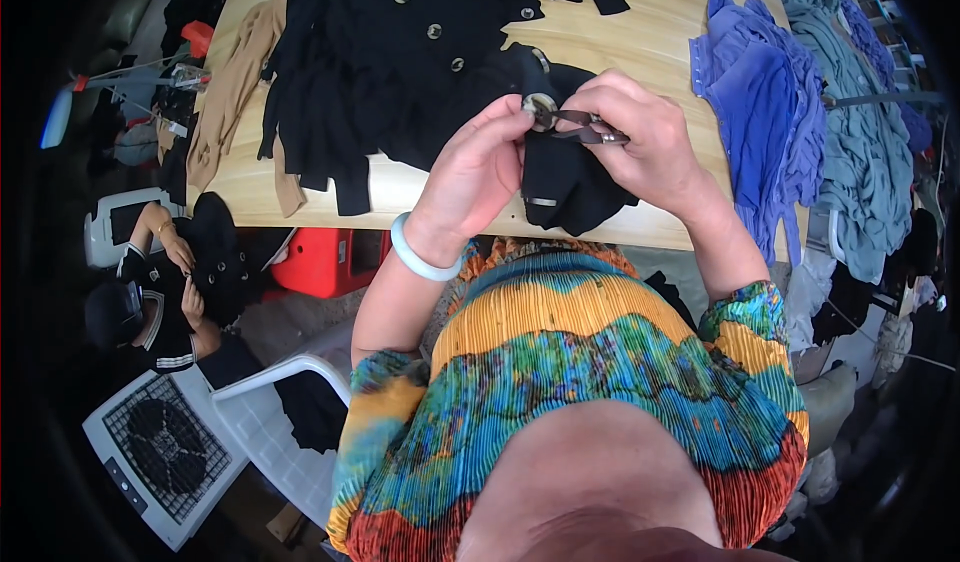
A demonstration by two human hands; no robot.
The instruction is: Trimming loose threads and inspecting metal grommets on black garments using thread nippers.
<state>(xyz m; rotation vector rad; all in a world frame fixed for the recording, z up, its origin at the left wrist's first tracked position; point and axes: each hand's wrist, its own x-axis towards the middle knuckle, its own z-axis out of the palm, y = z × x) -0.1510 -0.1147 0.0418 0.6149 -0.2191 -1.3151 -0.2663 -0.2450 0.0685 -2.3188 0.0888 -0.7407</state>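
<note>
Above the near edge of the wooden table, my left hand [462,174] is closed, pinching a round button [538,108] on a black knit garment [576,184]. In my right hand [648,140] is a small pair of dark thread snips [578,117]. Their tips point left and sit right beside the button; whether they touch a thread is too small to tell. Part of the garment hangs in dark folds under both hands. A pale bangle [418,252] circles my left wrist.
Black buttoned garments [385,57] cover the left of the table [395,190], over tan ones [235,87]. Blue-purple garments [755,92] and grey-green ones [855,142] lie right. A co-worker [150,302] handles black cloth at the left, near a white chair [280,412] and red stool [320,262].
</note>
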